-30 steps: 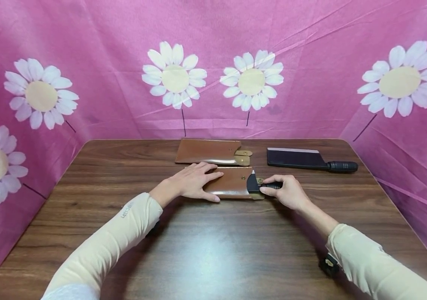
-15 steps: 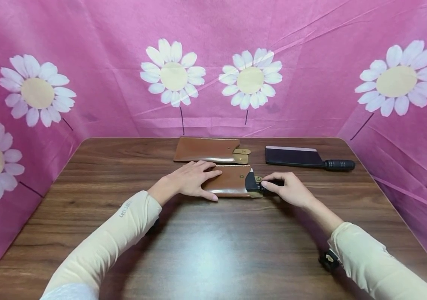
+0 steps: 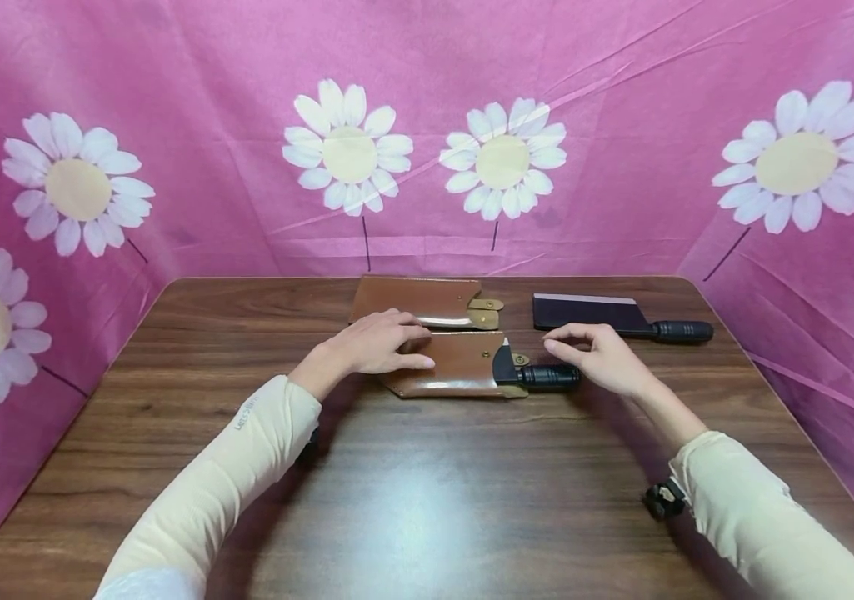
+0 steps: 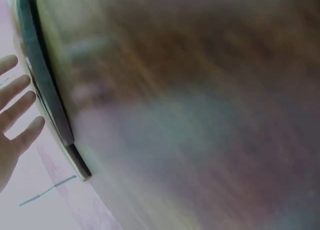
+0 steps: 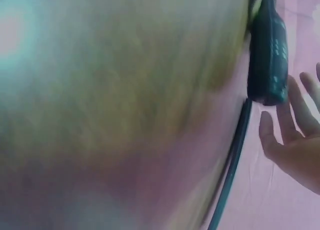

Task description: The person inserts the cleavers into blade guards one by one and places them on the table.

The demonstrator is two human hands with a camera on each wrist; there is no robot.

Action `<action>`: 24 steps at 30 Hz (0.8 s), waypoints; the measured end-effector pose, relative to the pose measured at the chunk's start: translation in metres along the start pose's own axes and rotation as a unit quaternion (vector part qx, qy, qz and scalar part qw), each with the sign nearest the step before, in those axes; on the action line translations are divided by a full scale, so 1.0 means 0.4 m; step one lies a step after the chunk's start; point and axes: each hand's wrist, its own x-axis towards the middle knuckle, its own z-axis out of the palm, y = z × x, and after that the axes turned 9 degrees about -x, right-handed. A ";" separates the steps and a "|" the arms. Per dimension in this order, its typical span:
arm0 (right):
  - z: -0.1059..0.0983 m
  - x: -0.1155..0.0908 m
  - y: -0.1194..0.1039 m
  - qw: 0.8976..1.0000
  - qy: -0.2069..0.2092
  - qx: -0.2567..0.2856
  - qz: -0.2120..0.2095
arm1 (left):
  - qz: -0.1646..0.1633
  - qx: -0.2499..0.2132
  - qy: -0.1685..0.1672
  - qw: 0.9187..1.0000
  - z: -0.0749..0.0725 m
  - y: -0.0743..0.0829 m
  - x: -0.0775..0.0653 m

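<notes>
Makeshift booth: brown tbl (image 3: pixel 412 492) w/ pink daisy cloth (image 3: pixel 427 50), 3 sides

The cream fabric left sleeve (image 3: pixel 205 475), lower left, bore small grey lettering (image 3: pixel 246 412) and met white cloth (image 3: pixel 149 585). At lower right, a small black device (image 3: pixel 664 500) showed beside the wrinkled cream right sleeve (image 3: pixel 760 508).

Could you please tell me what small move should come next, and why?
Probably the right hand should fold the strap over the black handle: the blade sits mostly inside the front sheath, yet the strap lies unfastened.
</notes>
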 end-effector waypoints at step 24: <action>-0.142 0.003 0.133 0.998 0.031 -0.050 0.016 | -0.027 0.005 0.079 0.997 -0.039 -0.061 0.090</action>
